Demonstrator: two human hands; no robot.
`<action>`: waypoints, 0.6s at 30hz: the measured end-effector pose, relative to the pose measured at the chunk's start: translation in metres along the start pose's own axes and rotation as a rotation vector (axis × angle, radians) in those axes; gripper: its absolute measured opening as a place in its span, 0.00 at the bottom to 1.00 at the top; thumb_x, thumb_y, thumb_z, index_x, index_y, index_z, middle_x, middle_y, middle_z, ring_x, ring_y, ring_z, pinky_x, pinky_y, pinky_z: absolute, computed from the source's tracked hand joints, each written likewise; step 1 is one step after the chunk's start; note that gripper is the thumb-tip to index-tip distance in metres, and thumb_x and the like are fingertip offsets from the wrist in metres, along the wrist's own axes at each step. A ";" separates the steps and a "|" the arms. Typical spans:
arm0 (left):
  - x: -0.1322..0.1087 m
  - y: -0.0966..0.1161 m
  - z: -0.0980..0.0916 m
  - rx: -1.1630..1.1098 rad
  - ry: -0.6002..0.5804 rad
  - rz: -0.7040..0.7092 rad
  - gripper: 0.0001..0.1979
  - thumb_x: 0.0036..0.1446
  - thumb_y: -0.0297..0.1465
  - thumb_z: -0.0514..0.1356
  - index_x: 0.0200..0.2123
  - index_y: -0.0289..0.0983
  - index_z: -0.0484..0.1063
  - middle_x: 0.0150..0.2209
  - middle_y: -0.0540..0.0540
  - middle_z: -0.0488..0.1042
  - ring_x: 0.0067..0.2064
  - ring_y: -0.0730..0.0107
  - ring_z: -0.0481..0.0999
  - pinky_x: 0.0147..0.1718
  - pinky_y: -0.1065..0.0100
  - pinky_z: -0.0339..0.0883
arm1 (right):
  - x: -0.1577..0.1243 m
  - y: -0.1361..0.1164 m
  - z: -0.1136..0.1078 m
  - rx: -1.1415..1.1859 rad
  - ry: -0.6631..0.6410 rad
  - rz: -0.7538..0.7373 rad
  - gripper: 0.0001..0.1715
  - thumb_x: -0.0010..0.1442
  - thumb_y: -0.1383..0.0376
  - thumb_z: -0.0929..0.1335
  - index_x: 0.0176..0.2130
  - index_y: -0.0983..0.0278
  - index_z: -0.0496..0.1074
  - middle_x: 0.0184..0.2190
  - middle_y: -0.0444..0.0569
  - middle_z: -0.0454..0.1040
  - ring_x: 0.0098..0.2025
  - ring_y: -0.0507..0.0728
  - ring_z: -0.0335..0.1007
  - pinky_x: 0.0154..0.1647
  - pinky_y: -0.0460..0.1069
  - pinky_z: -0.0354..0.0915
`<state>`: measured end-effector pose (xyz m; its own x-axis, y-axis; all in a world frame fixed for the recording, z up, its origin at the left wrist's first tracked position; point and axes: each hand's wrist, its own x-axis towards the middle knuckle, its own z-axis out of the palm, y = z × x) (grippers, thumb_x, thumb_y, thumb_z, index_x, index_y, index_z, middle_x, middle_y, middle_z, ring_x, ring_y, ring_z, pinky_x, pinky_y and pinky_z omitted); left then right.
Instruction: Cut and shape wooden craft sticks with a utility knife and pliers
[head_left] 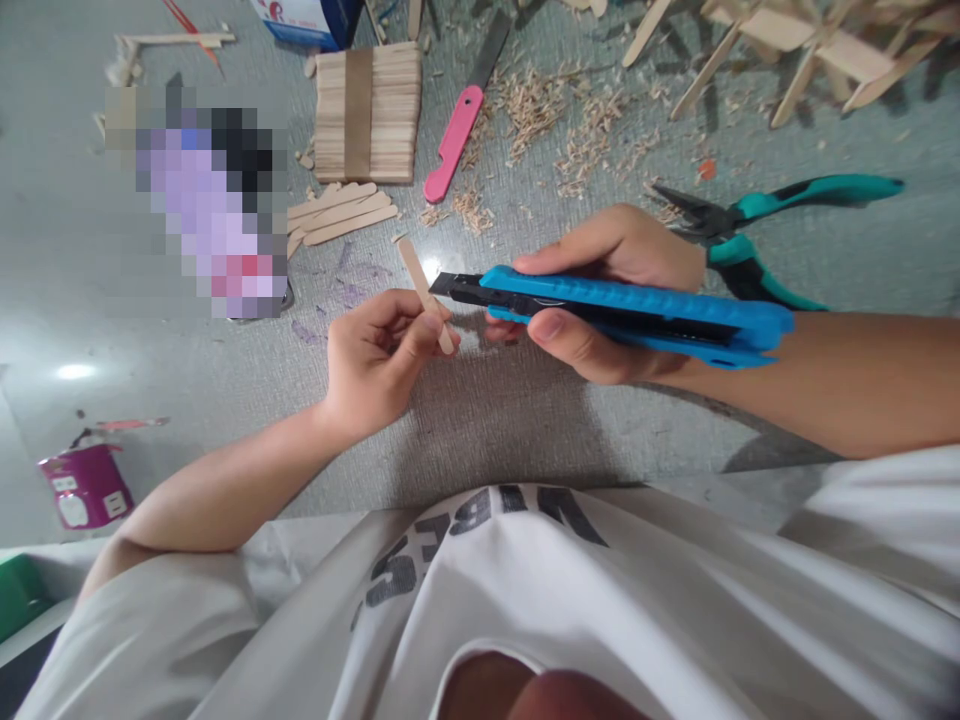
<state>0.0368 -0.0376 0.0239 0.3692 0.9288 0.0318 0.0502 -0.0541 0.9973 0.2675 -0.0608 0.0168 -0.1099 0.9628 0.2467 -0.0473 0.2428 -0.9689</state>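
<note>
Between the thumb and fingers of my left hand is a wooden craft stick, tilted with its upper end pointing away from me. My right hand is closed around a blue utility knife. The knife's dark blade sticks out to the left, its tip at the edge of the stick just above my left thumb. Whether the blade bites into the wood I cannot tell. Beyond my left hand lie several loose craft sticks in a small fan.
A banded bundle of sticks, a pink-handled blade and scattered wood shavings lie beyond my hands. Teal-handled pliers rest by my right wrist. A stick structure stands at the back right. A purple box sits at left.
</note>
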 end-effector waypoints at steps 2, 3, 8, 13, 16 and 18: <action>0.000 -0.001 0.000 -0.011 0.002 -0.001 0.20 0.70 0.49 0.69 0.35 0.39 0.79 0.27 0.48 0.83 0.28 0.71 0.83 0.29 0.70 0.79 | 0.002 0.001 0.001 0.067 -0.008 -0.071 0.20 0.59 0.63 0.82 0.50 0.54 0.81 0.37 0.40 0.89 0.33 0.56 0.87 0.28 0.49 0.80; 0.000 -0.001 0.000 -0.013 0.003 -0.004 0.20 0.70 0.49 0.69 0.35 0.39 0.79 0.27 0.48 0.82 0.27 0.71 0.83 0.28 0.70 0.79 | 0.003 0.001 0.000 0.098 -0.011 -0.095 0.20 0.60 0.64 0.82 0.51 0.54 0.81 0.39 0.41 0.89 0.33 0.56 0.88 0.28 0.49 0.80; 0.001 -0.002 -0.001 -0.030 0.004 0.003 0.20 0.71 0.49 0.68 0.35 0.39 0.79 0.26 0.50 0.79 0.26 0.72 0.80 0.26 0.70 0.78 | 0.004 0.002 -0.003 0.158 -0.032 0.009 0.18 0.62 0.62 0.81 0.50 0.49 0.80 0.40 0.40 0.89 0.33 0.58 0.87 0.31 0.53 0.84; 0.002 -0.003 -0.001 -0.030 0.011 -0.006 0.20 0.70 0.52 0.67 0.36 0.41 0.79 0.25 0.51 0.77 0.25 0.73 0.78 0.25 0.69 0.77 | 0.002 0.002 -0.002 0.154 0.012 0.073 0.19 0.61 0.56 0.82 0.50 0.50 0.80 0.38 0.41 0.89 0.32 0.60 0.87 0.30 0.54 0.84; 0.002 -0.004 -0.001 -0.050 0.011 -0.009 0.20 0.70 0.51 0.68 0.37 0.41 0.79 0.26 0.50 0.77 0.26 0.73 0.78 0.25 0.70 0.77 | 0.004 0.005 -0.001 0.166 0.025 0.058 0.18 0.61 0.55 0.82 0.49 0.48 0.80 0.37 0.40 0.88 0.32 0.61 0.87 0.30 0.55 0.84; 0.002 -0.004 -0.001 -0.065 0.002 -0.007 0.19 0.70 0.51 0.68 0.38 0.41 0.79 0.27 0.50 0.78 0.26 0.73 0.78 0.25 0.70 0.77 | 0.006 0.009 -0.002 0.225 -0.001 0.049 0.19 0.61 0.56 0.82 0.50 0.48 0.80 0.38 0.41 0.88 0.32 0.60 0.87 0.30 0.55 0.84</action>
<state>0.0367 -0.0357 0.0203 0.3668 0.9300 0.0246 -0.0080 -0.0233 0.9997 0.2685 -0.0524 0.0099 -0.1189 0.9726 0.2000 -0.2620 0.1636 -0.9511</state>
